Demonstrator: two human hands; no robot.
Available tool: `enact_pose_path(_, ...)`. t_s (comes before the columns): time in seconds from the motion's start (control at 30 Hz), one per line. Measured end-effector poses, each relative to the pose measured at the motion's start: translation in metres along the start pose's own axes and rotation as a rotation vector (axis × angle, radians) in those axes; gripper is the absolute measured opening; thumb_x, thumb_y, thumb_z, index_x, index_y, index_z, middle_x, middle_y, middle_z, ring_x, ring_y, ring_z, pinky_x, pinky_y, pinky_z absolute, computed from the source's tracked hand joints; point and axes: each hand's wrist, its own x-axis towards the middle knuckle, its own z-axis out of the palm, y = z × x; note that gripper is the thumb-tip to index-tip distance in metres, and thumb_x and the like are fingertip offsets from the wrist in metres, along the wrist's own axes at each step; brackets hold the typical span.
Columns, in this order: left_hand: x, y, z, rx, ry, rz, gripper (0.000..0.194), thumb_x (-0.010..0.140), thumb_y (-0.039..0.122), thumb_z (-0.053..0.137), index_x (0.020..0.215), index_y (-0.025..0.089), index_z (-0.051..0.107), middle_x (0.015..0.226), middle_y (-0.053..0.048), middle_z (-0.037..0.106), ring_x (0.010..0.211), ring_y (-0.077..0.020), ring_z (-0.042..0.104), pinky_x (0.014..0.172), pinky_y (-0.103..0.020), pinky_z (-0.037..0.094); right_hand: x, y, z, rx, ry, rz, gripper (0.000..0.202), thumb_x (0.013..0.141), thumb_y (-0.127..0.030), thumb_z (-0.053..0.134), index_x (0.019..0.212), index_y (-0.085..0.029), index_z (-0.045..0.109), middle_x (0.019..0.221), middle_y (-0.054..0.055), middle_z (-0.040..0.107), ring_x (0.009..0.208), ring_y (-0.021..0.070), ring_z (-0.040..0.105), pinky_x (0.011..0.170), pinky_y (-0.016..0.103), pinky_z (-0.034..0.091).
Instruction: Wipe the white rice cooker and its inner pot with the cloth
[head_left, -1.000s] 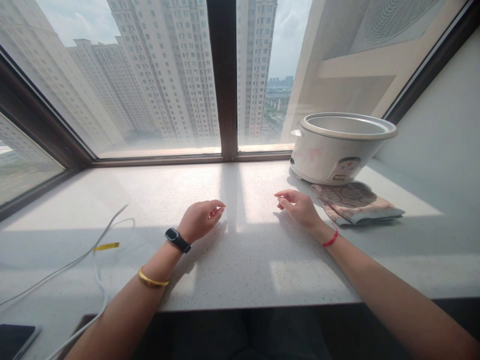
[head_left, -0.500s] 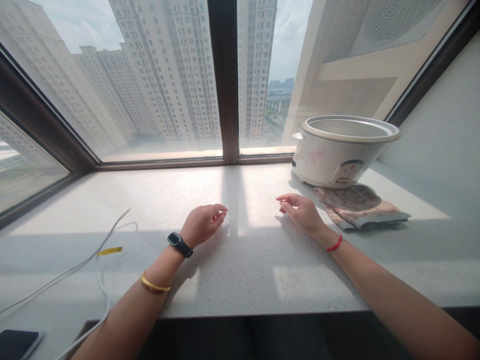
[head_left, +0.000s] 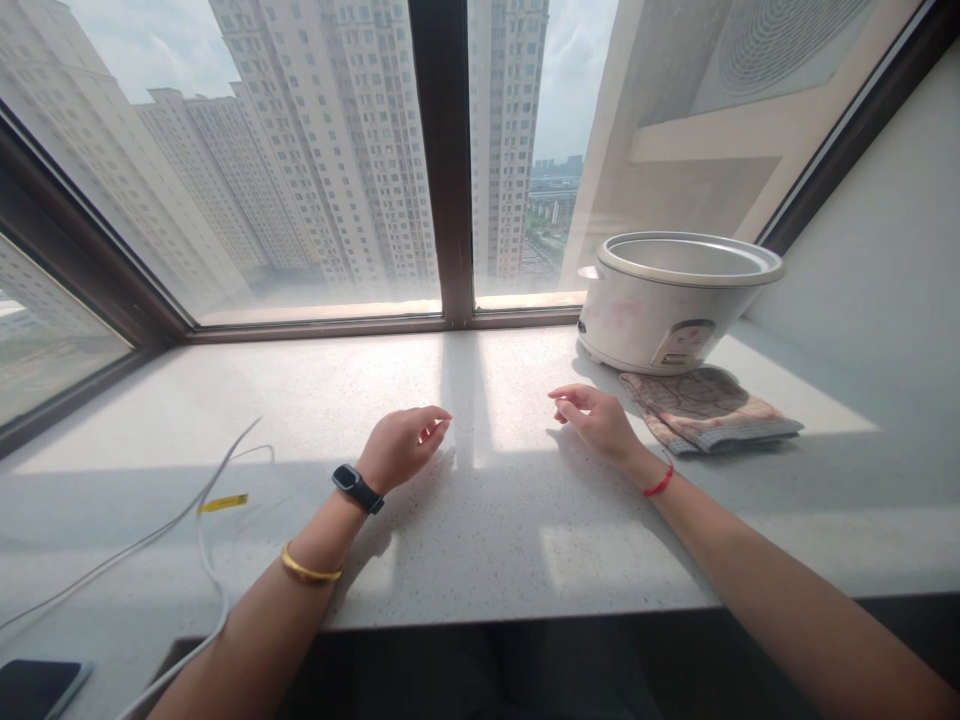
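Note:
My left hand (head_left: 403,445) rests low over the speckled white countertop (head_left: 465,540), its fingers loosely bent with a small gap beside the thumb. It holds nothing. A black watch (head_left: 358,488) and a gold bangle (head_left: 309,568) circle that arm. Opposite it, my right hand (head_left: 596,425) is likewise relaxed, index finger stretched forward and the others curled, with nothing in it. A red cord bracelet (head_left: 660,478) is on its wrist. Closest to the right hand lies a folded patterned cloth (head_left: 712,408), and behind that stands a white rice cooker (head_left: 637,320) without a lid.
White cables (head_left: 150,535) with a yellow tag (head_left: 223,502) trail over the counter's left side. A phone (head_left: 41,688) lies at the lower left corner. Dark-framed windows (head_left: 451,180) close off the back, and a white wall (head_left: 885,240) bounds the right.
The view has shifted slightly, so the rice cooker and cloth appear a little farther left. Both hands keep practically the same pose.

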Motion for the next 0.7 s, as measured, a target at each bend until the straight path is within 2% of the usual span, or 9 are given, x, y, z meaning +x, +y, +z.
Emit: enact_pose_path(0.7,0.0006,0.0027,-0.0043,0.035,-0.015,0.0,0.02,0.095,0.025,0.052,0.101,0.017,0.07,0.077,-0.003,0.072,0.064,-0.0162,0.064,0.063,-0.028,0.047,0.0008,-0.001,-0.0019,0.015,-0.001,-0.005,0.027,0.08,-0.032,0.058,0.093,-0.016,0.074,0.07,0.004,0.07,0.063,0.0166,0.066,0.068,0.03,0.052)
